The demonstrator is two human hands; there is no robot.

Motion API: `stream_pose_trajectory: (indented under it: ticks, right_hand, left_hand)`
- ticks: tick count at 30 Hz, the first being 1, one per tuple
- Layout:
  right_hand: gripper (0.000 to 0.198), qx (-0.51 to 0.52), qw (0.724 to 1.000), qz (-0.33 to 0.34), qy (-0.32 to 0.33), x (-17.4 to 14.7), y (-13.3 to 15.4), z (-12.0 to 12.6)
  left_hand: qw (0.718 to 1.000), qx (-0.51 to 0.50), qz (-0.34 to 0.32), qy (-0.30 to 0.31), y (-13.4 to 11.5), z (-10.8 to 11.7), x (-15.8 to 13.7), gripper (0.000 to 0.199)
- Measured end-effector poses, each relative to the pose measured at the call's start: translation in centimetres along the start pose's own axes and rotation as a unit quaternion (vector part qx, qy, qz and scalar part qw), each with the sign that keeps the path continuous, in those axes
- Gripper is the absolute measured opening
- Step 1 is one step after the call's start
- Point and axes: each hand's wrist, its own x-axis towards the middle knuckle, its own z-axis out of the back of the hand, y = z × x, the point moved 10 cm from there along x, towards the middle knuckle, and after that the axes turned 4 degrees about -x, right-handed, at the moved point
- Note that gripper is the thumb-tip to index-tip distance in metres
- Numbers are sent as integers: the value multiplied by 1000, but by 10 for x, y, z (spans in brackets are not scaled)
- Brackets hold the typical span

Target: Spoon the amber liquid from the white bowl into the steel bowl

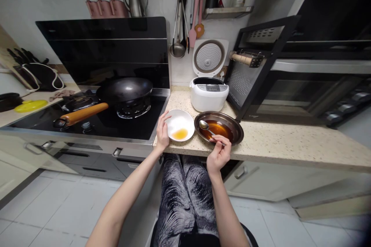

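Observation:
My left hand rests against the left side of a white bowl, its fingers and thumb gripping the rim. A small pool of yellow-orange liquid lies in the bottom of that bowl. In my right hand is the handle of a metal spoon, pinched between thumb and fingers. The spoon's head is over the left part of a dark metal bowl, which contains amber-brown liquid. The two bowls stand side by side at the counter's front edge.
Behind the bowls stands a white rice cooker with its lid up. A wok with a wooden handle is on the stove at left. To the right is an oven on the speckled counter. Utensils hang on the wall.

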Motion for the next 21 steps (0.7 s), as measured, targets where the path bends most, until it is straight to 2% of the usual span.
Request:
stream_pose_trajectory:
  ticks: [6, 11, 15, 21]
  right_hand:
    - [18, -37, 993, 88, 63, -1, 7, -9]
    - [26, -66, 971, 193, 124, -5, 21, -19]
    - [31, -82, 956, 227, 166, -10, 24, -26]
    - [33, -97, 947, 249, 181, -13, 26, -30]
  left_hand:
    - [1000, 4, -3, 0, 1, 0, 0, 40]
    - [1000, 3, 0, 1, 1, 0, 0, 40]
    - [1000, 0, 1, 1, 1, 0, 0, 40]
    - [1000, -1, -1, 0, 1, 0, 0, 40]
